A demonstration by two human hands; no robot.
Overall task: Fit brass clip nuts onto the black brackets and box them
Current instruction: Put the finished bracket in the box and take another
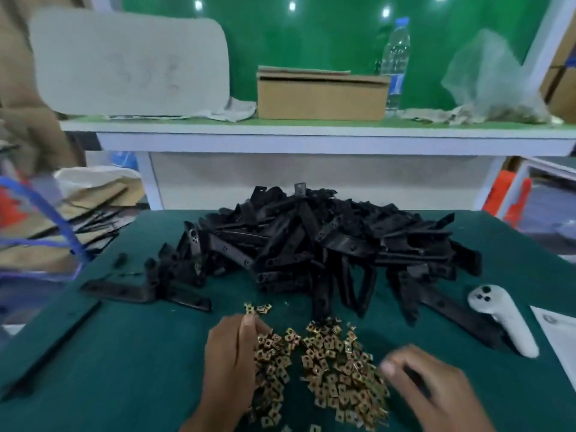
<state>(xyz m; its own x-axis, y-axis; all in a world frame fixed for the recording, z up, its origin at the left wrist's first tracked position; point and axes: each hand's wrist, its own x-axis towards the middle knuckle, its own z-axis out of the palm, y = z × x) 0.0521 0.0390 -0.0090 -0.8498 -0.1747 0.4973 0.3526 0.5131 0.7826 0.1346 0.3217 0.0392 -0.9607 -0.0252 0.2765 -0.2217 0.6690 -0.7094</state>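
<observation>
On the green table, a heap of black brackets lies far of the brass clip nuts. The left hand rests in the nuts, fingers relaxed; the blurred right hand hovers spread, holding nothing.

Bystanders around the green table mat

A white handheld controller lies on the mat near its right edge, with a sheet of white paper just beside it at the mat's right border. Beyond the mat's far edge stands a white shelf, bearing a water bottle, a crumpled clear plastic bag and a pale board. A blue cord loops off the mat's left side.
</observation>
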